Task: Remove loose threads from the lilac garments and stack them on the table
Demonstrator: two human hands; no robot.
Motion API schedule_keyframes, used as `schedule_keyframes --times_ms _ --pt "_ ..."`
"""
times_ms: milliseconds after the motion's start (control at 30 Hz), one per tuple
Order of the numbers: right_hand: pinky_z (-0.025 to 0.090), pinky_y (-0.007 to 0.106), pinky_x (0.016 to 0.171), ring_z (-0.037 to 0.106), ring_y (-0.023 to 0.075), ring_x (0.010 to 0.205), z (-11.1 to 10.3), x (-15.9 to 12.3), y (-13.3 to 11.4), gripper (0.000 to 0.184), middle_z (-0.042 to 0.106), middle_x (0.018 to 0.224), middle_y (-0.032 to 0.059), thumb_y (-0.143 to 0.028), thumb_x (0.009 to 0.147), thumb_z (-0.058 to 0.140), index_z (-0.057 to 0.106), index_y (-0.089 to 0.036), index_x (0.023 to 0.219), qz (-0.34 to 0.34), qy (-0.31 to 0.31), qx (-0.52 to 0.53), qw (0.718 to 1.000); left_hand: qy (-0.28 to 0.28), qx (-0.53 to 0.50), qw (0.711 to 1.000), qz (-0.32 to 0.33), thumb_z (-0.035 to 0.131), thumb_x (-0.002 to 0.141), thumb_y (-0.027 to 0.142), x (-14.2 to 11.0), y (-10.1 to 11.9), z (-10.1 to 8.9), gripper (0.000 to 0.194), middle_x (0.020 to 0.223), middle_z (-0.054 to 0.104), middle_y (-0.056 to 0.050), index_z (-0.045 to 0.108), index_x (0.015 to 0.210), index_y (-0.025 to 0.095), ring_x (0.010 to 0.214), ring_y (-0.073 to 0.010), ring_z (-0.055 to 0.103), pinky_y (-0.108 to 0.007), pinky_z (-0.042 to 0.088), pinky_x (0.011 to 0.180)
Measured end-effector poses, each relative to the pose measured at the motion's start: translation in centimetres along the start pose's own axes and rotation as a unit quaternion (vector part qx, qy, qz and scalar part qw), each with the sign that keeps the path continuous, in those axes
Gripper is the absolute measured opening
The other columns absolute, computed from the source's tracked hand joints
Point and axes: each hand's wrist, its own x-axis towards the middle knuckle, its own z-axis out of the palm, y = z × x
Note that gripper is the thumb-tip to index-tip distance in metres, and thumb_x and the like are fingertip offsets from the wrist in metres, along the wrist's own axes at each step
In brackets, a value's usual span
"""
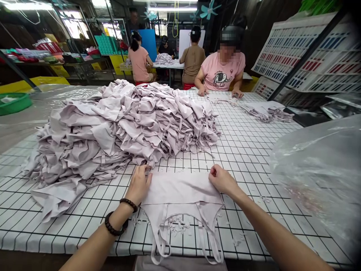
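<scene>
A pale lilac camisole top lies spread flat on the checked tablecloth, its straps pointing toward me. At its far left corner, my left hand has its fingers bent over the edge of the cloth. The far right corner is pinched between the thumb and fingers of my right hand. Just beyond my hands rises a big heap of matching garments. Small fabric scraps are scattered in the neck opening between the straps.
A person in a pink shirt works across the table beside a small garment stack. Clear plastic bags bulge at the right. A green basket stands far left. White crates are stacked at back right.
</scene>
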Motion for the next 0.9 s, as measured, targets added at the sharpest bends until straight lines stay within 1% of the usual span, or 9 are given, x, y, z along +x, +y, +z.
schedule_keyframes --times_ms 100,167,300,433,533,633,700,767,900 --pt "0.035 0.026 0.058 0.055 0.0166 0.070 0.5 -0.7 0.2 0.013 0.062 0.086 0.0016 -0.036 0.082 0.048 0.047 -0.023 0.086 -0.009 0.031 0.032 0.999 0.039 0.070 0.997 -0.012 0.045 0.088 0.035 -1.4 1.1 -0.2 0.035 0.112 0.050 -0.014 0.048 0.117 0.015 0.108 -0.0294 0.050 -0.045 0.044 0.092" --pt "0.035 0.027 0.058 0.055 0.0171 0.070 1.1 -1.1 0.2 0.020 0.061 0.087 0.0017 -0.040 0.081 0.051 0.047 -0.023 0.091 -0.013 0.048 0.025 0.998 0.035 0.117 0.992 -0.008 0.044 0.089 0.037 -2.4 1.8 -0.1 0.038 0.121 0.049 -0.015 0.050 0.120 0.017 0.113 -0.0317 0.047 -0.048 0.041 0.094" --pt "0.035 0.027 0.059 0.055 0.0170 0.070 2.2 -1.2 0.0 0.024 0.060 0.081 -0.0001 -0.034 0.082 0.049 0.046 -0.024 0.103 -0.016 0.062 0.028 0.998 -0.051 0.137 0.988 0.058 0.036 0.093 0.038 -3.6 1.8 0.8 0.043 0.143 0.039 -0.011 0.046 0.131 0.022 0.132 -0.0303 0.034 -0.049 0.029 0.107" --pt "0.038 0.026 0.060 0.054 0.0162 0.072 2.1 -0.9 0.1 0.030 0.057 0.081 -0.0002 -0.037 0.078 0.054 0.050 -0.023 0.104 0.002 0.032 0.100 0.995 -0.092 0.138 0.985 0.053 0.033 0.094 0.044 -3.8 0.7 1.8 0.057 0.151 0.028 -0.014 0.029 0.144 0.017 0.140 -0.0297 0.019 -0.052 0.021 0.111" --pt "0.037 0.024 0.056 0.050 0.0130 0.066 1.4 -0.3 0.7 0.038 0.053 0.083 -0.0003 -0.036 0.076 0.055 0.053 -0.022 0.111 -0.027 -0.018 0.181 0.983 -0.094 0.139 0.985 0.049 0.032 0.094 0.046 -3.8 0.3 2.0 0.062 0.152 0.024 -0.016 0.024 0.147 0.015 0.141 -0.0298 0.017 -0.053 0.020 0.111" --pt "0.030 0.022 0.049 0.039 0.0090 0.054 0.2 0.5 1.4 0.036 0.048 0.075 -0.0022 -0.029 0.076 0.050 0.057 -0.020 0.109 -0.031 -0.130 0.270 0.953 -0.088 0.140 0.985 0.041 0.031 0.095 0.043 -3.8 0.2 2.0 0.061 0.153 0.022 -0.015 0.022 0.147 0.015 0.142 -0.0284 0.016 -0.051 0.020 0.112" --pt "0.025 0.022 0.047 0.034 0.0078 0.050 -0.7 1.1 1.7 0.033 0.046 0.068 -0.0038 -0.029 0.076 0.052 0.059 -0.019 0.106 -0.031 -0.200 0.298 0.933 -0.079 0.142 0.986 0.032 0.031 0.095 0.040 -3.9 0.1 1.9 0.058 0.153 0.021 -0.013 0.021 0.147 0.016 0.142 -0.0277 0.017 -0.051 0.019 0.113" --pt "0.025 0.022 0.048 0.034 0.0075 0.052 -1.4 1.8 1.8 0.031 0.047 0.066 -0.0041 -0.031 0.075 0.057 0.060 -0.018 0.103 -0.044 -0.234 0.297 0.925 -0.067 0.146 0.987 0.019 0.031 0.095 0.037 -3.9 -0.2 1.7 0.057 0.152 0.024 -0.013 0.022 0.147 0.015 0.141 -0.0279 0.018 -0.051 0.019 0.113" --pt "0.034 0.022 0.055 0.045 0.0087 0.061 -2.0 3.0 1.6 0.023 0.054 0.070 -0.0018 -0.033 0.070 0.068 0.060 -0.015 0.083 -0.096 -0.281 0.271 0.916 -0.057 0.147 0.988 -0.005 0.031 0.095 0.038 -4.0 -0.6 1.2 0.059 0.150 0.029 -0.015 0.024 0.146 0.011 0.141 -0.0285 0.020 -0.050 0.020 0.113"
